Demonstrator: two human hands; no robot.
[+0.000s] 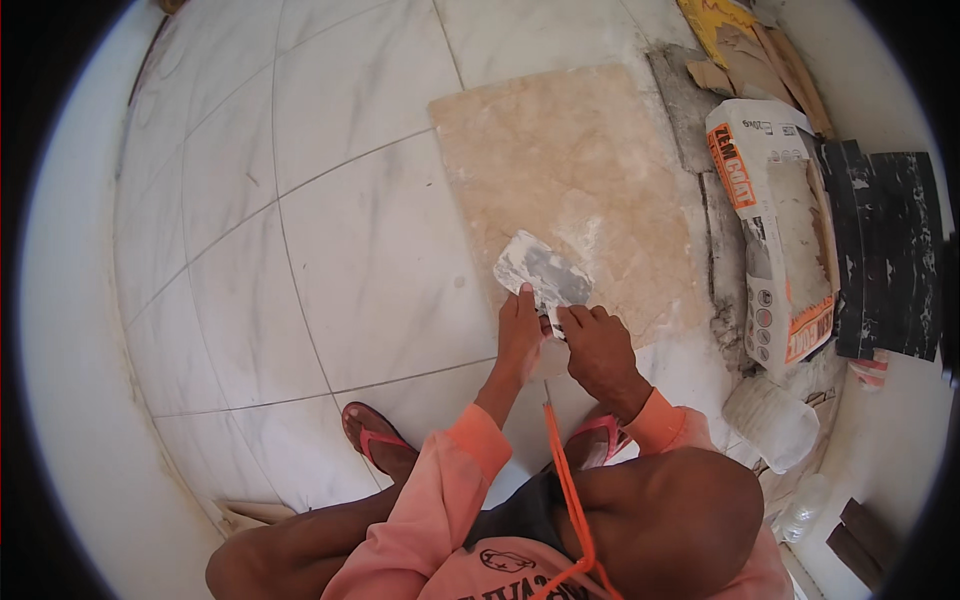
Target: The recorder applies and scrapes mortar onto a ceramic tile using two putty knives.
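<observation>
A flat metal trowel point(543, 268) smeared with white paste is held out over a beige stone-patterned tile point(540, 150) that lies on the white floor tiles. My left hand point(518, 330) is closed on the trowel's lower left part, its thumb pointing up onto the blade. My right hand point(600, 350) is closed at the trowel's lower right corner, fingers bent over that edge; the handle is mostly hidden by both hands.
An opened printed powder sack point(755, 230) lies at the right, with a dark strip of material point(880, 255) beside it, a translucent container point(770, 422) below and torn yellow packaging point(725, 30) above. Walls bound both sides. My sandalled feet point(380, 440) rest on the floor tiles point(230, 300).
</observation>
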